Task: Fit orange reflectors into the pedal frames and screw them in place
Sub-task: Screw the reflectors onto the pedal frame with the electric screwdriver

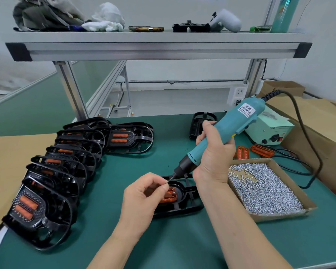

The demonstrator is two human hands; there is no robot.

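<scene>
A black pedal frame (184,204) lies flat on the green mat at centre, with an orange reflector (169,197) seated in it. My left hand (142,197) pinches a small screw (166,183) just above the reflector. My right hand (211,158) grips a teal electric screwdriver (221,131), tilted, its bit tip meeting the screw. Part of the frame is hidden under both hands. Two loose orange reflectors (241,153) (262,150) lie on the mat behind the screw box.
A cardboard box of silver screws (264,189) sits right of my right arm. Several finished pedals (52,175) lean in a row at left. An empty frame (199,125) stands behind. The power unit (270,129) and cable (308,152) lie at right, under a shelf (157,47).
</scene>
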